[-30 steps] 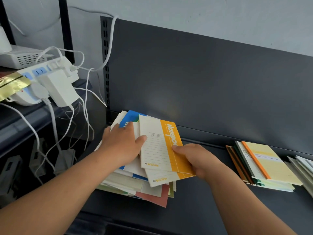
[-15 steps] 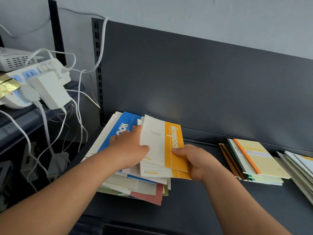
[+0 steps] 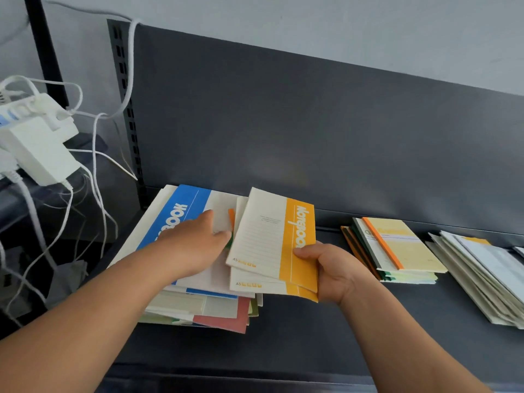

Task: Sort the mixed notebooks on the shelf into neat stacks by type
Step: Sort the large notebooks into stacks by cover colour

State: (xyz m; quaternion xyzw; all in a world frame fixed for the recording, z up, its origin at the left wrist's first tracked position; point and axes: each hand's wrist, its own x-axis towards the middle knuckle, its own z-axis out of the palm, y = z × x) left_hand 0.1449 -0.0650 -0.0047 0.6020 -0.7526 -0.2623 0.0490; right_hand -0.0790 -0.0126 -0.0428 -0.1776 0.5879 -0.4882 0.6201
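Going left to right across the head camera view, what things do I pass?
White power adapter → mixed notebook pile → orange notebooks gripped by the right hand → yellow-topped stack → fanned pale stack at the right edge.

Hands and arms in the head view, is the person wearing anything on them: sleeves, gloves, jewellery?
Nothing visible. The left hand and right hand are ungloved, no rings on the visible fingers, no watch or band at either wrist. Both forearms are bare to the frame edge, no sleeve in view.

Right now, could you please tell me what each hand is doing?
Left hand: open, resting on the mixed pile.
Right hand: gripping two orange notebooks.
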